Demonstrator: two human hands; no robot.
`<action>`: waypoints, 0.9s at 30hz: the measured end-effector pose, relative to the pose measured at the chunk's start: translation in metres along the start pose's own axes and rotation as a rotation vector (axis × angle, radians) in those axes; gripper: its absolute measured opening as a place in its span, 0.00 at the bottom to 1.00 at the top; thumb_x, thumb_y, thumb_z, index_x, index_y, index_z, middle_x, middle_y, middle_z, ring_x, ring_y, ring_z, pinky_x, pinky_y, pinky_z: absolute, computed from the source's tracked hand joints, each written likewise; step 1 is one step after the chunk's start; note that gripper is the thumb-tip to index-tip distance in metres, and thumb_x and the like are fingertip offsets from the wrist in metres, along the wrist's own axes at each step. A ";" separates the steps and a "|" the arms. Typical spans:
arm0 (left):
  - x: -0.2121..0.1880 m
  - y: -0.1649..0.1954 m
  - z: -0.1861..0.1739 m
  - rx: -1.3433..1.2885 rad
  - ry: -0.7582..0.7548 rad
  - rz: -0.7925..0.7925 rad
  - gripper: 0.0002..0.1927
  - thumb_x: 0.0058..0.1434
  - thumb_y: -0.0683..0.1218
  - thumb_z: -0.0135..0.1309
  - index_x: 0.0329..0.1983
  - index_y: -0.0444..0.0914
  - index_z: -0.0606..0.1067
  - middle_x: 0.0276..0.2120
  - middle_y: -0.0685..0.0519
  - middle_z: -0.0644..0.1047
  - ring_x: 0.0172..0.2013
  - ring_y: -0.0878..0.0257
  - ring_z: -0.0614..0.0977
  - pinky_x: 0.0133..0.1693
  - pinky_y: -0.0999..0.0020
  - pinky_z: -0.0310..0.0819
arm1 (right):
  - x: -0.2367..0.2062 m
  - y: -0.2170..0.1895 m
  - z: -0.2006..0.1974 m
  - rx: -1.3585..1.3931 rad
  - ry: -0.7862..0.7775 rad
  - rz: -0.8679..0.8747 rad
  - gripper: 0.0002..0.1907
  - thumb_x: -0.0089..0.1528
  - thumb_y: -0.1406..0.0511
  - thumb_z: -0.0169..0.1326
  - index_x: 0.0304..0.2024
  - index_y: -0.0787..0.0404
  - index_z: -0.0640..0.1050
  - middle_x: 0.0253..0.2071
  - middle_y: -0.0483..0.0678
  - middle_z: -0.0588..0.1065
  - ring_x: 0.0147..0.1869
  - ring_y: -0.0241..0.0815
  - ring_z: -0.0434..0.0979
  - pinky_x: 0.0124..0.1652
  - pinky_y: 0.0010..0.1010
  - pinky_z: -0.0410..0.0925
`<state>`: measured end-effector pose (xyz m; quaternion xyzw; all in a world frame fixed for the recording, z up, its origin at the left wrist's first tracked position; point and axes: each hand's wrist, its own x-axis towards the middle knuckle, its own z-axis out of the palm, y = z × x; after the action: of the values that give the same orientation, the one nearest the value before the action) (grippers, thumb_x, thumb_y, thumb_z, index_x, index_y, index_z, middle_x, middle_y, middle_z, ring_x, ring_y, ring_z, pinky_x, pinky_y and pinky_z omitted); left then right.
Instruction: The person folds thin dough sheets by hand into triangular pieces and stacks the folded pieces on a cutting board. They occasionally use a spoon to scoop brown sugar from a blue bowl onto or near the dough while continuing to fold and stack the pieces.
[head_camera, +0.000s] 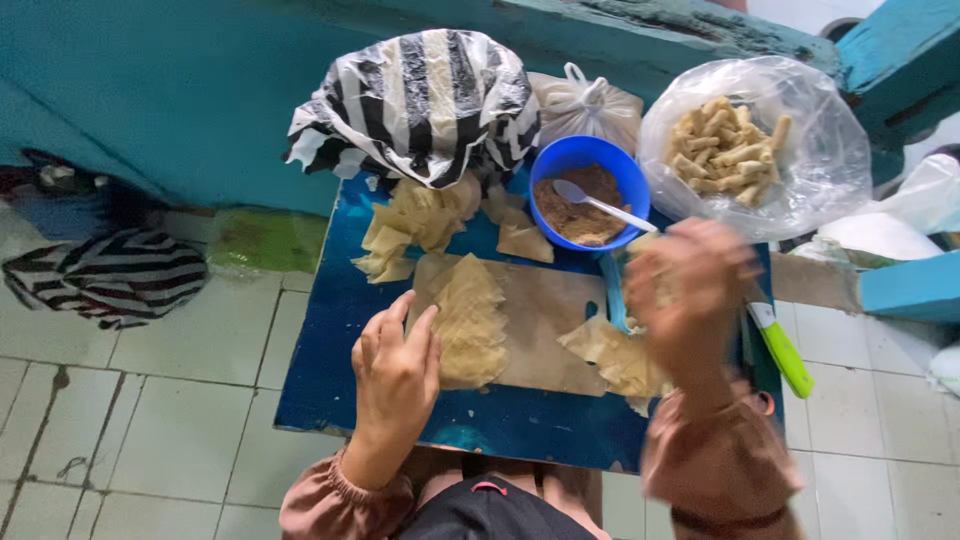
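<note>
Just beside left hand (395, 365), wrapper sheet (470, 320).

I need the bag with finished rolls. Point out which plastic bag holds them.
The clear plastic bag at the far right, open and showing tan rolled pieces. The black-and-white striped bag and the small knotted white bag hide their contents.

Before you: a blue table (330, 330), pale yellow wrappers (470, 320), a blue bowl (560, 160) of brown filling (580, 215); far, a black-and-white striped bag (420, 100); right, a green-handled knife (785, 350).
</note>
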<state>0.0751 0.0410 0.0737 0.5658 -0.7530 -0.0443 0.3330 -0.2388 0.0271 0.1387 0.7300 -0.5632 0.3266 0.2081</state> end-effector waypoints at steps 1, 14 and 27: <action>0.001 -0.002 -0.002 0.009 0.000 -0.026 0.17 0.61 0.45 0.57 0.55 0.41 0.78 0.60 0.49 0.72 0.58 0.50 0.71 0.57 0.54 0.63 | 0.011 0.020 -0.003 -0.091 0.036 0.020 0.09 0.70 0.67 0.62 0.49 0.60 0.75 0.58 0.54 0.72 0.67 0.57 0.70 0.65 0.47 0.61; 0.019 -0.027 0.011 -0.281 -0.051 -0.047 0.06 0.54 0.44 0.63 0.33 0.41 0.77 0.39 0.53 0.77 0.45 0.50 0.77 0.45 0.55 0.69 | -0.012 -0.085 0.037 0.443 -0.618 -0.462 0.17 0.53 0.69 0.57 0.46 0.63 0.79 0.47 0.53 0.76 0.50 0.54 0.77 0.48 0.41 0.70; 0.005 -0.024 0.011 -0.259 0.045 -0.074 0.05 0.57 0.42 0.63 0.36 0.42 0.80 0.42 0.57 0.79 0.47 0.54 0.78 0.47 0.58 0.69 | -0.032 -0.074 0.025 0.112 -0.726 -0.446 0.13 0.51 0.69 0.54 0.39 0.65 0.75 0.40 0.53 0.73 0.48 0.51 0.76 0.49 0.39 0.70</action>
<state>0.0882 0.0244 0.0566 0.5466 -0.7118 -0.1406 0.4181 -0.1673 0.0528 0.1037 0.9116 -0.4098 0.0257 0.0221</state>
